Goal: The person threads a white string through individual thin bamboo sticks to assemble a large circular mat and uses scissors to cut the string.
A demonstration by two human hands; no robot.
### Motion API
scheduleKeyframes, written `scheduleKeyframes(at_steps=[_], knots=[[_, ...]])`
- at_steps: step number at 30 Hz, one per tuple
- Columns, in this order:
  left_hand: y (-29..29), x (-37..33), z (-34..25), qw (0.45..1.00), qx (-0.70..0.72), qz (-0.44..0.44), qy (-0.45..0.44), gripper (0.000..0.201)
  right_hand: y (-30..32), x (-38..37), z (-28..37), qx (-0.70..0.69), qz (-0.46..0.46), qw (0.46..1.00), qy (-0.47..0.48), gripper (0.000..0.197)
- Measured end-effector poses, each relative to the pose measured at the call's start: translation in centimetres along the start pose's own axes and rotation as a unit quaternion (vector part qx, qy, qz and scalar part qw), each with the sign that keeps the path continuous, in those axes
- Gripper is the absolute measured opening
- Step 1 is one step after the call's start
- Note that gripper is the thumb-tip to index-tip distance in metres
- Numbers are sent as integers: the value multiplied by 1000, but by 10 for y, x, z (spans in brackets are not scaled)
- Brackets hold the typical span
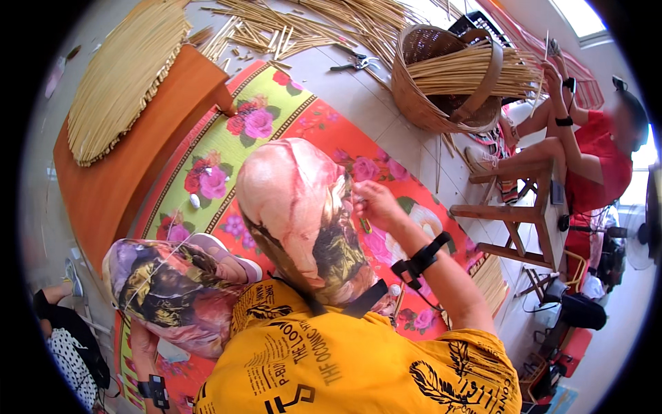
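Observation:
My right hand (376,205) is beside my raised right knee, its fingers bent together in a pinch. Whatever they hold, if anything, is too small to make out. Past the black wristband at the lower left, my left hand (143,340) reaches beneath my bent left leg, which hides its fingers. Across the patterned trousers (169,276) on that leg runs a thin pale thread (163,261). Under me lies a red and green floral mat (207,176), with a small white oval object (195,201) on it.
An orange-brown wooden table (172,103) bears a flat mat of straw-coloured stalks (127,76). Loose stalks (276,31) and pruning shears (356,61) lie on the tiles. At right stand a wicker basket (427,110) of stalks and a seated person (593,159) on a wooden stool (510,214).

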State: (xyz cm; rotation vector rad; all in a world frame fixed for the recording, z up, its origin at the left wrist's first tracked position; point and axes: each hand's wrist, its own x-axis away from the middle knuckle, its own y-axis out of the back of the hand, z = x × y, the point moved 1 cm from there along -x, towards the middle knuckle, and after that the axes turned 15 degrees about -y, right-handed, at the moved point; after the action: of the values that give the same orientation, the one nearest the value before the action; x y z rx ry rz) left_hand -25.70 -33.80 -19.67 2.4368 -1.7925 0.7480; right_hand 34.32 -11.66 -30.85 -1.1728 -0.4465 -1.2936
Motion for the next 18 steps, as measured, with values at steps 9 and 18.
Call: scheduleKeyframes(at_steps=[9, 18], knots=[[-5, -1, -6, 997, -72, 1, -15, 72, 50, -17, -36, 334, -205, 917, 71, 28], [-64, 17, -53, 987, -82, -118, -75, 7, 129, -51, -127, 629, -291, 714, 97, 40]])
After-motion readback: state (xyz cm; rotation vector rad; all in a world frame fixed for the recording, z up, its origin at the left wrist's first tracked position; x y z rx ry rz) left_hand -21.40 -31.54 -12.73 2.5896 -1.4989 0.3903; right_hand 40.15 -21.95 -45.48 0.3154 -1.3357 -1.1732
